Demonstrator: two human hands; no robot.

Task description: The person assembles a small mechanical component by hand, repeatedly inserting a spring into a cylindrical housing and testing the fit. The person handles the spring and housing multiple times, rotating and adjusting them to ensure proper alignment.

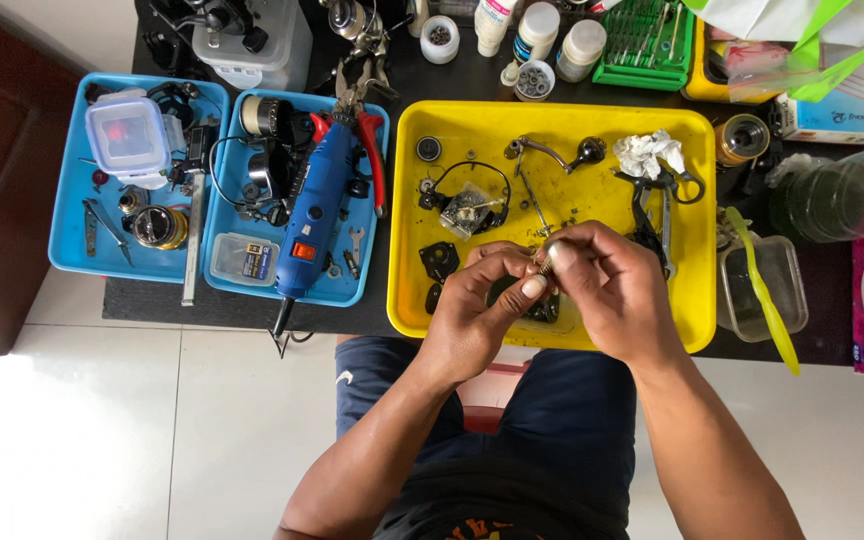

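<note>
Both hands, left hand [472, 310] and right hand [602, 290], pinch a small metal part [544, 265] over the yellow tray [407, 310] of reel parts, lower centre.

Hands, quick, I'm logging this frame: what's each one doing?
Left hand: fingers pinched on a small metal part.
Right hand: fingers pinched on the same part, over the yellow tray.

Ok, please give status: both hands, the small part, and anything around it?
Left hand and right hand pinch one small metal part together. Held above yellow tray. Loose reel parts beneath, none touching.
</note>
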